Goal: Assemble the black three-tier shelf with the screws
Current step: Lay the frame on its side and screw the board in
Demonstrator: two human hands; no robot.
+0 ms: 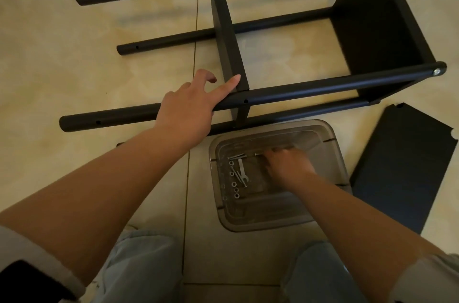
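The black shelf frame lies on its side on the tiled floor, with four poles, a middle panel (228,37) and an end panel (372,24) fitted. My left hand (188,106) rests on the near upper pole (323,84), its straight index finger touching the middle panel's edge. An empty screw hole (246,101) shows in that pole beside the panel. My right hand (285,166) reaches into a clear plastic bin (248,223), fingertips curled round a screw (257,153); the hand is blurred. Several screws, nuts (234,189) and a small wrench (242,171) lie in the bin.
A loose black shelf panel (402,166) lies flat on the floor right of the bin. A bolt (436,71) sits in the near pole's right end. My knees are at the bottom edge. A white wall base runs along the top.
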